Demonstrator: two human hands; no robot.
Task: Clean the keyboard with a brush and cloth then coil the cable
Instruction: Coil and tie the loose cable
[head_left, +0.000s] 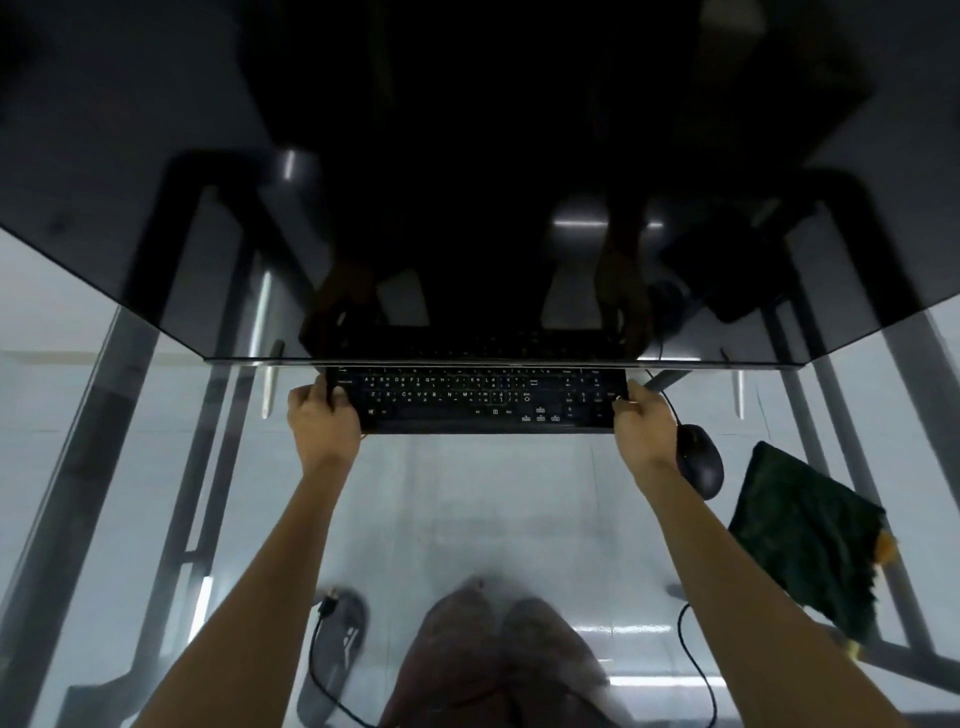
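Head view: I see the glass desk, smooth and see-through, with the flat black keyboard at its far edge under the glossy monitor. My left hand and right hand clamp its ends; lifting could snag its cable or nudge the rounded mouse beside the nubby green cloth.

white key legends on black keyboard, too blurred to read
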